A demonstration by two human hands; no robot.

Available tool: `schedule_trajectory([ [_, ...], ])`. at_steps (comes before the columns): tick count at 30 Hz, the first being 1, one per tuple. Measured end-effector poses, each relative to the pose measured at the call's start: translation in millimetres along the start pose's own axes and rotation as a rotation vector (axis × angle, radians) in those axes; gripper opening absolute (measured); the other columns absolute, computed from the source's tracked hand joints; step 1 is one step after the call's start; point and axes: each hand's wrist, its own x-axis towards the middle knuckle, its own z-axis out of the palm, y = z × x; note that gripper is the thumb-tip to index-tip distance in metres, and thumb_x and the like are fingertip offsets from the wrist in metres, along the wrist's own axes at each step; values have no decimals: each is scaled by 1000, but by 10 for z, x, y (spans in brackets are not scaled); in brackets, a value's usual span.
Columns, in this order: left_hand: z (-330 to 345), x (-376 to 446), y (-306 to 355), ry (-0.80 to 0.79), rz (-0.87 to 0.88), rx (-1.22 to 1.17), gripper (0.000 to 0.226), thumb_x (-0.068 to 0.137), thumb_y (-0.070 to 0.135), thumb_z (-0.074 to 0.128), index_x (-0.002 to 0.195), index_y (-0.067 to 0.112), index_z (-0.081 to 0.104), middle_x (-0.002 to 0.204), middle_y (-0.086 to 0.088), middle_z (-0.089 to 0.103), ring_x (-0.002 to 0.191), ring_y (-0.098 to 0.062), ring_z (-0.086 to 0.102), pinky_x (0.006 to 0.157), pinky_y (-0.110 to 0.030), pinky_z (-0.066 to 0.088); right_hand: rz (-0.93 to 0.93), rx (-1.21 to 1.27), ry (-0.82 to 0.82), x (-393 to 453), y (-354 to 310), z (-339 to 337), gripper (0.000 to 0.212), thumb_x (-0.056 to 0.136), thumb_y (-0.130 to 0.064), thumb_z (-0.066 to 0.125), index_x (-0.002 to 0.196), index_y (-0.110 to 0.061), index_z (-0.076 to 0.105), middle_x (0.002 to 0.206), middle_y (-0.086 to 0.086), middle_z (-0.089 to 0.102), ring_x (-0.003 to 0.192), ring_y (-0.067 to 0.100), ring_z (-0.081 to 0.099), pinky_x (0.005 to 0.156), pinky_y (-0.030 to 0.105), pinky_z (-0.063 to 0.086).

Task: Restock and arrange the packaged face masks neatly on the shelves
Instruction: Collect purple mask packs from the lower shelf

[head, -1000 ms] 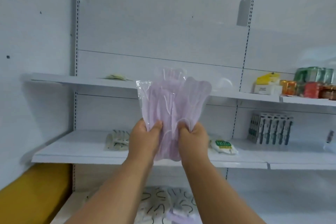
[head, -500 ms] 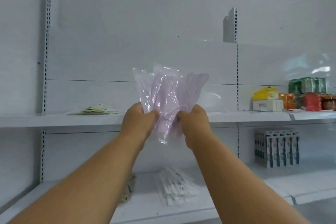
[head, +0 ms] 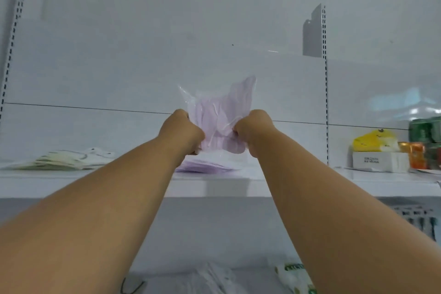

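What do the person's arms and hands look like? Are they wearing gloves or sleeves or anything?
No gloves and no sleeves show. Both forearms are bare all the way down to the bottom of the picture. The left hand and the right hand are bare too. No watch, bracelet or ring can be seen on them.

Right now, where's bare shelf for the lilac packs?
Bare shelf lies between the cream masks at left and the lilac stack; another patch runs from that stack to the upright. Right of it is crowded with the white box and tins.
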Motion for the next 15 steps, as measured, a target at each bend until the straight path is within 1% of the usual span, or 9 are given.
schedule_trajectory([
  [2,162,218,-44,-19,-2,107,28,81,3,64,105,9,50,102,-18,66,84,-36,73,76,-48,63,15,-45,-39,273,99,58,10,85,3,57,87,-6,55,74,8,52,74,27,53,69,33,46],
  [3,220,317,-67,-28,-2,149,25,80,2,64,102,8,52,98,-17,67,80,-35,72,76,-46,63,18,-53,-55,385,151,86,12,84,3,59,82,-8,53,78,8,53,79,28,53,74,35,50],
  [5,318,451,-102,-64,-10,262,13,83,2,64,91,5,56,84,-14,66,69,-30,65,70,-35,59,24,-20,-78,557,269,170,23,85,1,60,73,-13,45,87,10,53,87,28,53,88,40,54],
  [7,407,540,-154,-111,-30,456,13,85,8,67,81,7,55,77,-12,61,65,-28,55,61,-30,47,29,-117,-121,646,357,234,26,86,-2,62,71,-14,44,91,10,55,93,30,60,94,40,55],
  [9,496,593,-216,-186,-48,657,22,84,18,73,74,10,55,75,-8,57,69,-26,53,63,-28,41,6,-421,-216,681,431,286,30,93,-10,59,68,-12,43,74,5,56,85,26,63,85,29,52],
  [11,583,661,-265,-244,-85,795,30,81,33,78,73,13,57,71,-3,59,69,-23,59,69,-28,45,-28,-575,-316,702,479,343,33,97,-13,54,66,-12,43,61,2,56,70,21,55,76,26,49],
  [13,607,692,-274,-220,-74,917,36,78,45,78,79,16,56,76,-1,59,79,-23,61,77,-31,49,-51,-749,-384,726,508,410,23,94,-18,60,73,-13,52,73,3,54,71,22,54,78,29,49],
  [14,596,676,-274,-166,-41,949,38,77,47,78,84,16,56,82,0,59,86,-25,61,79,-32,50,-52,-823,-357,702,511,429,16,93,-21,63,81,-14,55,78,3,51,71,22,52,76,32,47],
  [15,581,651,-278,-102,11,954,39,78,49,76,93,16,58,89,0,60,91,-26,61,78,-33,49,-80,-797,-274,694,522,443,14,90,-22,65,89,-15,53,81,2,48,72,22,50,74,34,44],
])
